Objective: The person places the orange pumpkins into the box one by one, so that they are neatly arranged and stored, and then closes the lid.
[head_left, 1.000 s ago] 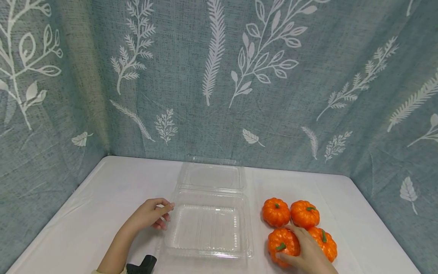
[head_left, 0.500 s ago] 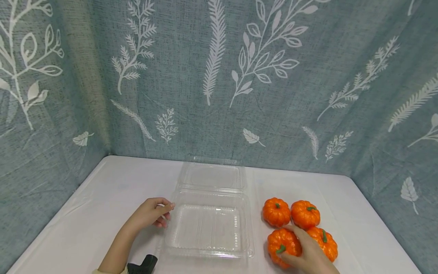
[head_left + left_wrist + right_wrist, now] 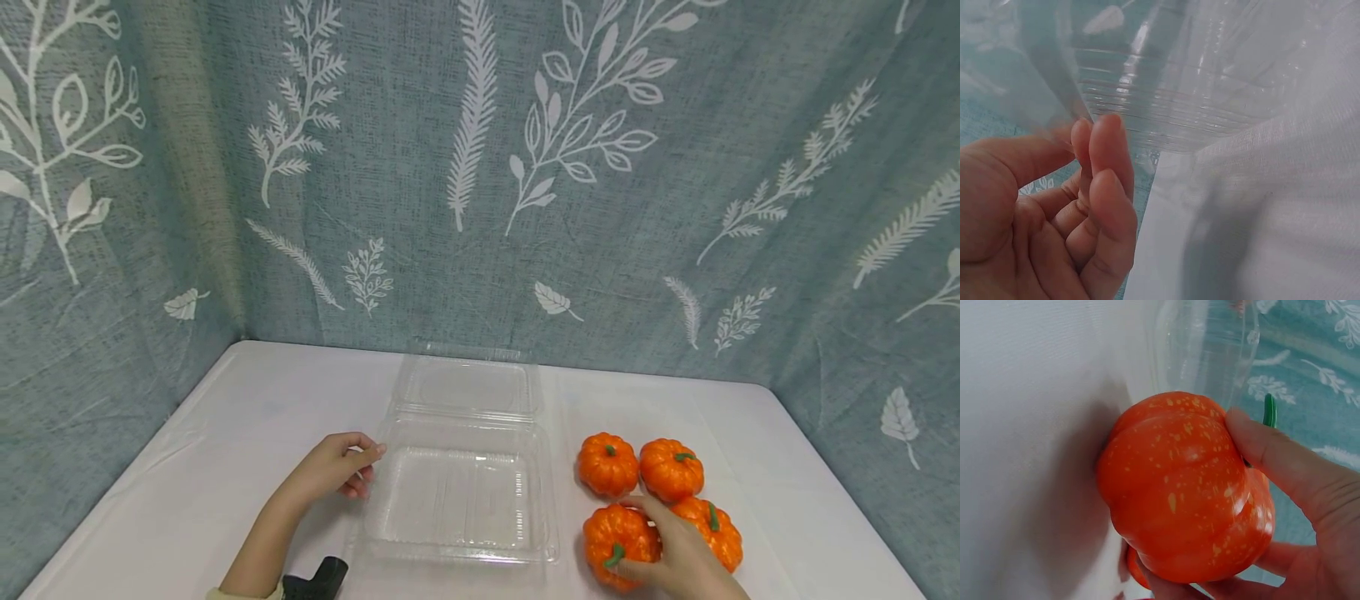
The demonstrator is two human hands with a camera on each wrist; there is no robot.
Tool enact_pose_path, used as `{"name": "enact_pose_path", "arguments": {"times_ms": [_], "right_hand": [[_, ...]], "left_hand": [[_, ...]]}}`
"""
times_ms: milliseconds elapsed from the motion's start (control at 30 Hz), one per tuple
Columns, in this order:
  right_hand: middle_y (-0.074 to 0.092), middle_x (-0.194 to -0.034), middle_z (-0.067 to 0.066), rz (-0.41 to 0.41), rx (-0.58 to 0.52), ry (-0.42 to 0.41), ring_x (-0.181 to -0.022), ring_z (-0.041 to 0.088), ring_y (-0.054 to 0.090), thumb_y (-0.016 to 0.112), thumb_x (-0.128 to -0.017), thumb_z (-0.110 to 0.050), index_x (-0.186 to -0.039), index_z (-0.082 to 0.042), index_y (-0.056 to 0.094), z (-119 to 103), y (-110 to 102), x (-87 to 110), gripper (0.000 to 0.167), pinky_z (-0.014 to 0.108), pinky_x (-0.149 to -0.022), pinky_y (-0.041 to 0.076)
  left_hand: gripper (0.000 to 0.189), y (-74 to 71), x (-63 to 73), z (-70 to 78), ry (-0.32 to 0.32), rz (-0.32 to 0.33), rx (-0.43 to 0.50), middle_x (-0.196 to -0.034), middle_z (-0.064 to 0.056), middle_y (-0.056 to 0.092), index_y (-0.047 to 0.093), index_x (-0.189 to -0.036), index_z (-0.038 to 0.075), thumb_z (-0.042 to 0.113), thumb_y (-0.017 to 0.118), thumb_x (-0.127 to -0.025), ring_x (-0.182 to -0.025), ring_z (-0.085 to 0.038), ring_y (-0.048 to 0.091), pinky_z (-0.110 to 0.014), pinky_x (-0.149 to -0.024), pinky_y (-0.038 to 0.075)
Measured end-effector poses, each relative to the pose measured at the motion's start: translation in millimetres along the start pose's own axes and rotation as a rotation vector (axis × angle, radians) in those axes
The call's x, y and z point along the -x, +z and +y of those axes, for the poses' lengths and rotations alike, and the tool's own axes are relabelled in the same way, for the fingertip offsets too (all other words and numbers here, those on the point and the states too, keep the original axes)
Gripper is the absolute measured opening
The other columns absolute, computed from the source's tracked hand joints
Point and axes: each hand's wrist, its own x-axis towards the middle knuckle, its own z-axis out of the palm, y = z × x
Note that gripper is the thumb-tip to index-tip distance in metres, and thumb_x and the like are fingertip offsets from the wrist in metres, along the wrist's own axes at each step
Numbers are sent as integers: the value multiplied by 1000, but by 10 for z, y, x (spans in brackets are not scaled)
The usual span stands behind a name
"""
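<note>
An open clear plastic clamshell container [image 3: 454, 560] lies on the white table, its lid [image 3: 467, 387] folded back toward the curtain. At the left side of its rim, my left hand [image 3: 339, 468] pinches the edge between thumb and fingers; the left wrist view shows the thin plastic wall [image 3: 1166, 94] at the fingertips. My right hand [image 3: 678, 554] grips the near-left orange pumpkin [image 3: 617, 529], thumb by its green stem and fingers around the far side. In the right wrist view this pumpkin [image 3: 1179, 487] appears tilted and close to the tabletop; whether it touches is unclear.
Behind the held pumpkin sit two more pumpkins, one on the left [image 3: 606, 467] and one on the right [image 3: 672, 472]. Another pumpkin [image 3: 716, 537] lies partly behind my right hand. A patterned blue-green curtain [image 3: 420, 275] stands behind the table [image 3: 285, 383].
The held pumpkin has shifted slightly toward me and tipped a little, its stem now lower. My left hand and the container stay as they were.
</note>
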Motion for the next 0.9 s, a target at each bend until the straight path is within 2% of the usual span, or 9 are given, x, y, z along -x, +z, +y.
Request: {"name": "enact_pose_path", "arguments": {"times_ms": [333, 567, 900], "right_hand": [[55, -122, 8, -12, -43, -90, -100, 25, 54, 85, -60, -28, -121, -10, 53, -43, -90, 16, 72, 48, -81, 48], [51, -127, 9, 40, -2, -104, -109, 28, 52, 85, -60, -27, -124, -14, 51, -126, -202, 65, 73, 53, -87, 44], [53, -125, 12, 95, 8, -154, -102, 27, 55, 84, -63, -24, -124, -15, 51, -179, -286, 71, 70, 48, -79, 49]], "left_hand": [[29, -5, 5, 14, -4, -13, 1, -61, 1, 53, 54, -94, -9, 20, 52, -94, -49, -10, 56, -24, -48, 48], [30, -1, 1, 20, -9, -5, 10, -62, 1, 52, 54, -93, -9, 21, 53, -94, -47, -9, 53, -23, -46, 46], [31, -2, 4, 29, -17, -10, 15, -63, 0, 52, 54, -94, -9, 22, 52, -94, -47, -9, 54, -23, -47, 46]]}}
